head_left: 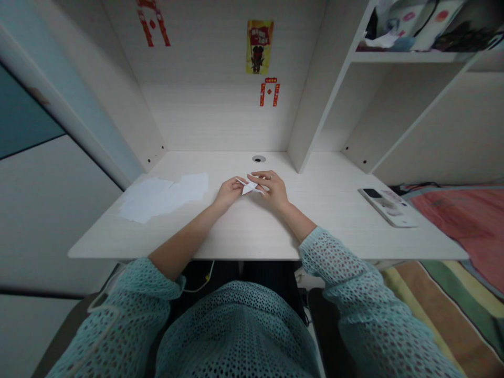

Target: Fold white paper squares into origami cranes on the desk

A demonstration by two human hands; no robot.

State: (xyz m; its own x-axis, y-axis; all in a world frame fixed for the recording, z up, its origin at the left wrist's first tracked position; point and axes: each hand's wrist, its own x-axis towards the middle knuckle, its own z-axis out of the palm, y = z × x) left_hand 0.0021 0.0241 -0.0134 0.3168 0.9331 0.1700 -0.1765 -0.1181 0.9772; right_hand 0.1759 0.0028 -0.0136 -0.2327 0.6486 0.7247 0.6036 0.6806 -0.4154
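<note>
A small folded white paper figure [249,187] with pointed ends, much like an origami crane, is held between my two hands over the middle of the desk. My left hand [229,192] pinches its left side, one thin point rising by the fingertips. On the other side, my right hand [274,188], with a ring on one finger, has its fingers closed on the right part of the paper. The fingers cover some of the folds.
Loose white paper sheets [157,197] lie at the left of the white desk [244,239]. A phone-like white object [388,208] rests near the right edge. A cable hole [259,159] sits at the back, and a shelf divider [328,89] rises behind to the right.
</note>
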